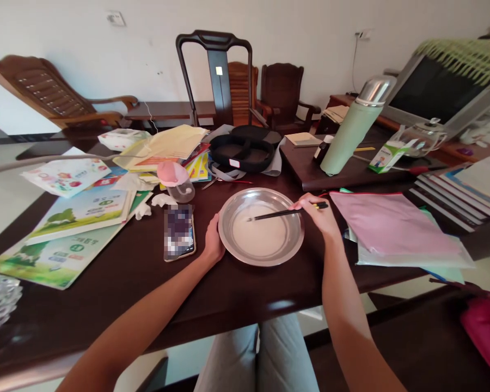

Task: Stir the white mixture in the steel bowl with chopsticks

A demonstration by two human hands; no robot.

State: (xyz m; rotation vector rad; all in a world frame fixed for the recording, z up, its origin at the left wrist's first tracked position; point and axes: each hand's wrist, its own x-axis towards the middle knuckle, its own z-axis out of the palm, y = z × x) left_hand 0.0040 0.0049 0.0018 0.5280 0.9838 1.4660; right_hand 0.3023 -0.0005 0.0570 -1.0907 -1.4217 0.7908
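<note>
A round steel dish (261, 256) holding pale white liquid sits on the dark wooden table (147, 277) in front of me. My left hand (213, 242) grips the dish's left rim, fingers curled on its edge. My right hand (316, 213) is closed on black chopsticks (275, 214), whose tips reach into the middle of the dish. A phone (179, 231) lies flat just left of my left hand.
Books and booklets (81, 209) are scattered over the left half. A pink-lidded cup (175, 182) and a black divided tray (243, 149) stand behind the dish. A pink folder (392, 223), a green thermos (353, 128), stacked books (461, 188) and a monitor (436, 90) fill the right. Chairs stand behind.
</note>
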